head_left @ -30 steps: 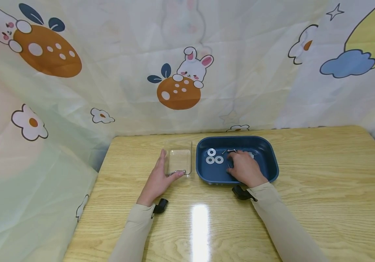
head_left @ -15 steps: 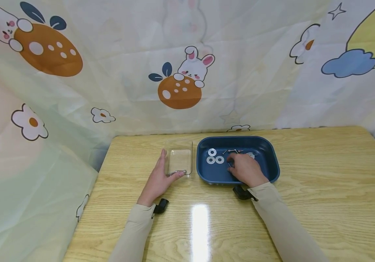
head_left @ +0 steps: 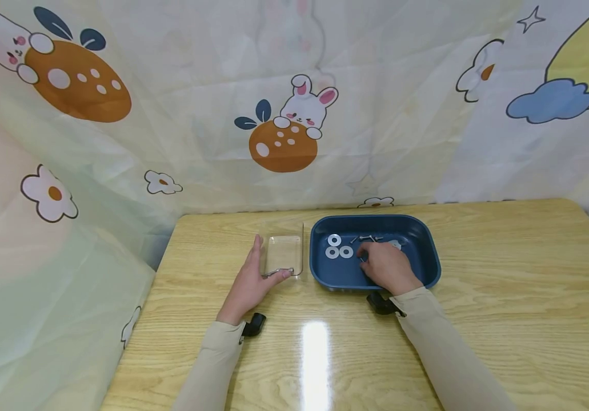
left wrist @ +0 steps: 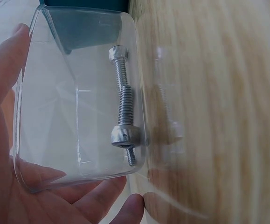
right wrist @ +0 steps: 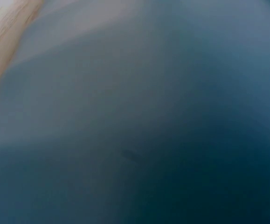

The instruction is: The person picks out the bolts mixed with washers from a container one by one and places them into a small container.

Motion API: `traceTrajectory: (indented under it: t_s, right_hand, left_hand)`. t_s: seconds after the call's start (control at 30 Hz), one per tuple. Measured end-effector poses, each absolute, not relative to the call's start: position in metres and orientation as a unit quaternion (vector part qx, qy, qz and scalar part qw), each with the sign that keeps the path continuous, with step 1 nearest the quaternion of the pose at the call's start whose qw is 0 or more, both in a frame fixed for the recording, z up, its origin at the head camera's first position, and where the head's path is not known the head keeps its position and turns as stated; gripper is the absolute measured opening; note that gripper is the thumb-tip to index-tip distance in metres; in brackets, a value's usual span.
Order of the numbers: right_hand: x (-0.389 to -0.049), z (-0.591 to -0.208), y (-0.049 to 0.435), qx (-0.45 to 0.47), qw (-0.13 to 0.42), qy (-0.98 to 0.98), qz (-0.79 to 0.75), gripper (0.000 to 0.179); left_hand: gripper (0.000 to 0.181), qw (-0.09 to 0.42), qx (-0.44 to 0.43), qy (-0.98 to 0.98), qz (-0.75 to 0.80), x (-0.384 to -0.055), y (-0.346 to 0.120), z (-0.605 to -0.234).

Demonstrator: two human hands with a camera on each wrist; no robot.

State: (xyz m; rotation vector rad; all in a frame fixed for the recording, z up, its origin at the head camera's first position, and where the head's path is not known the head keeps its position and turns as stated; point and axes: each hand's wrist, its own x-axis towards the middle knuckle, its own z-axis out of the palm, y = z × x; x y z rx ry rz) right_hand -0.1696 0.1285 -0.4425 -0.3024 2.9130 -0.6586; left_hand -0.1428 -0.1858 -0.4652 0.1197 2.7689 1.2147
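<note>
My left hand (head_left: pixel 250 285) holds a clear plastic box (left wrist: pixel 93 98) at its near left corner, thumb along the front wall and fingers by the left side. Inside lie socket-head bolts (left wrist: pixel 125 105), end to end along one wall in the left wrist view. My right hand (head_left: pixel 389 265) is down in a blue tray (head_left: pixel 320 277), its thumb and forefinger pinching a small thin metal piece that looks like a bolt. Flat washers (head_left: pixel 334 240) lie at the tray's left, and several screws (head_left: pixel 368 237) lie by its back wall. The right wrist view is blurred blue.
Box and tray stand side by side on a wooden table (head_left: pixel 520 297), a narrow gap between them. Another pale washer (head_left: pixel 395 244) shows partly behind the right hand. A patterned cloth (head_left: pixel 196 114) hangs along the table's back and left.
My right hand has shifted very slightly within the tray, and more of the screws behind it shows. The left hand and the clear box hold their place.
</note>
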Motion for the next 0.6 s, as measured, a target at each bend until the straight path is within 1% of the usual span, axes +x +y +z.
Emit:
traceTrajectory:
  t_s: [0.2, 0.6]
  right_hand:
    - [-0.1691, -0.4425, 0.1286, -0.102, 0.062, 0.969, -0.215, 0.016]
    - [-0.1677, -0.4409, 0.1279, -0.105, 0.028, 0.974, -0.201, 0.016]
  left_hand:
    - [0.119, 0.055, 0.045, 0.913, 0.401, -0.1420, -0.1853, -0.4642]
    - [0.123, 0.055, 0.043, 0.915, 0.398, -0.1424, -0.1856, -0.4664]
